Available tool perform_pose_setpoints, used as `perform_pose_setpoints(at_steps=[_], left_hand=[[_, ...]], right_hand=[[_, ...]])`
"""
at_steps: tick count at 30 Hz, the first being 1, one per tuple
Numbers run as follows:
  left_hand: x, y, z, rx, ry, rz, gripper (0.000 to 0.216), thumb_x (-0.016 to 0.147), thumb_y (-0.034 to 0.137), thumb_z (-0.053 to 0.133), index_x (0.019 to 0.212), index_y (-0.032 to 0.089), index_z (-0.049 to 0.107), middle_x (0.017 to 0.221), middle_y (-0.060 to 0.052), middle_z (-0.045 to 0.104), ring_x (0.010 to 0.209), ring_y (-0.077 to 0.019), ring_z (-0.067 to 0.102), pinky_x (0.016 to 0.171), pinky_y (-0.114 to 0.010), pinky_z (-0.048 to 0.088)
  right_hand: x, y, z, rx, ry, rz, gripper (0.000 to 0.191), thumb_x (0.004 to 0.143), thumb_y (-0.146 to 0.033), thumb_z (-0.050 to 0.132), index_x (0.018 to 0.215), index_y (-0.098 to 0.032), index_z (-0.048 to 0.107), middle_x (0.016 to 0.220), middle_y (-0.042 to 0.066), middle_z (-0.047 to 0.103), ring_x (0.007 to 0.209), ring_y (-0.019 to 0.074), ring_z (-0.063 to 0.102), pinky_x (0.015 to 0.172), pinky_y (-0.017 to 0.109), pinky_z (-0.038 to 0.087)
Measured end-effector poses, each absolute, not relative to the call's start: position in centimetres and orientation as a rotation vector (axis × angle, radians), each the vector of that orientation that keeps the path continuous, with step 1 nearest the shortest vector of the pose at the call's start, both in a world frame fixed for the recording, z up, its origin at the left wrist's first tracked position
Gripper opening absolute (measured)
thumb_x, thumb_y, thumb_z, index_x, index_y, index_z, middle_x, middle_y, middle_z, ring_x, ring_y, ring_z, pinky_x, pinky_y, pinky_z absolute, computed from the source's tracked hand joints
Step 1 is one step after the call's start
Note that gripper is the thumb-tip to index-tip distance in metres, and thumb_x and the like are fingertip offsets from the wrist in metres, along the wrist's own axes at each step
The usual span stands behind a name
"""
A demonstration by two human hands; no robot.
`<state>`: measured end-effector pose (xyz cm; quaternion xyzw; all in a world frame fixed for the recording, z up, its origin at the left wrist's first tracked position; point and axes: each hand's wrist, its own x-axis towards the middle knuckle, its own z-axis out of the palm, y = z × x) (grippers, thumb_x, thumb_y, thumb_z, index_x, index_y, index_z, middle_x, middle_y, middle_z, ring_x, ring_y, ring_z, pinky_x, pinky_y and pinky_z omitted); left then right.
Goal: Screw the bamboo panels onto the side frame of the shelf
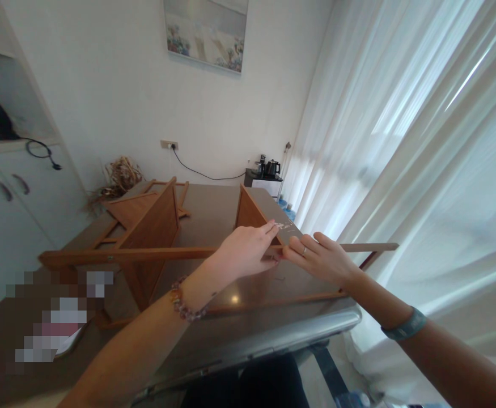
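Note:
A long wooden rail (145, 255) of a partly built wooden frame lies across the brown table (213, 209). My left hand (248, 249) rests on top of the rail near its middle, fingers wrapped over it. My right hand (319, 258) grips the same rail just to the right, fingers closed round it, a ring on one finger. Two upright wooden panels stand under the rail, one on the left (154, 232) and one (250, 212) right behind my hands. A lower thin rail (273, 303) runs below my wrists.
More wooden frame parts (132, 207) lie flat at the table's far left. White cabinets (13, 209) stand on the left. Sheer curtains (401, 141) fill the right. A kettle (271, 167) sits on a small stand by the far wall, beside dried grass (120, 175).

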<state>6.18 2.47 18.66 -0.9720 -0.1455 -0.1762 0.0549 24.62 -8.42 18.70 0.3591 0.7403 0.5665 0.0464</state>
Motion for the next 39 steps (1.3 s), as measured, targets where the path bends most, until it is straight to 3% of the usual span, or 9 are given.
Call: perform_pose_setpoints(at_steps=[6,15,22,29,39], left_hand=[[6.1,2.4,18.6,-2.943,-0.449,-0.530,0.064,0.085,0.043,0.051,0.139,0.010,0.040,0.148,-0.011,0.038,0.103,-0.0258,0.065,0.080,-0.036,0.052],[6.1,2.2,18.6,-2.923,-0.476,-0.526,0.064,0.085,0.044,0.052,0.138,0.011,0.040,0.147,-0.011,0.040,0.103,-0.0273,0.065,0.080,-0.038,0.052],[6.2,2.1,18.7,-2.936,-0.469,-0.521,0.064,0.085,0.042,0.052,0.139,0.009,0.040,0.147,-0.013,0.040,0.103,-0.0286,0.065,0.082,-0.040,0.053],[6.1,2.3,18.7,-2.928,-0.459,-0.518,0.064,0.085,0.045,0.052,0.137,0.009,0.041,0.146,-0.014,0.041,0.100,-0.0284,0.066,0.079,-0.039,0.052],[6.2,2.3,18.6,-2.937,-0.458,-0.514,0.064,0.084,0.045,0.052,0.136,0.009,0.042,0.147,-0.013,0.041,0.099,-0.0280,0.066,0.078,-0.038,0.052]], right_hand=[[24.2,-8.4,19.3,1.088,2.256,1.673,0.020,0.089,-0.007,0.043,0.086,-0.022,0.055,0.078,0.000,0.057,0.071,0.0153,0.040,0.065,0.031,0.028],[23.3,-8.1,17.6,1.347,2.217,1.766,0.018,0.093,-0.032,0.047,0.080,-0.022,0.055,0.071,0.000,0.055,0.069,0.0166,0.039,0.064,0.033,0.025],[22.4,-7.8,13.8,1.833,2.124,2.039,0.006,0.087,-0.027,0.058,0.087,-0.021,0.056,0.079,0.000,0.065,0.069,0.0152,0.046,0.070,0.033,0.028],[20.0,-6.3,9.9,2.579,2.095,2.254,0.012,0.084,-0.028,0.064,0.090,-0.021,0.057,0.086,0.004,0.067,0.075,0.0163,0.056,0.075,0.032,0.035],[18.9,-5.3,8.9,2.835,1.987,2.380,0.013,0.082,-0.029,0.067,0.088,-0.020,0.059,0.082,0.004,0.066,0.075,0.0174,0.057,0.077,0.034,0.037]])
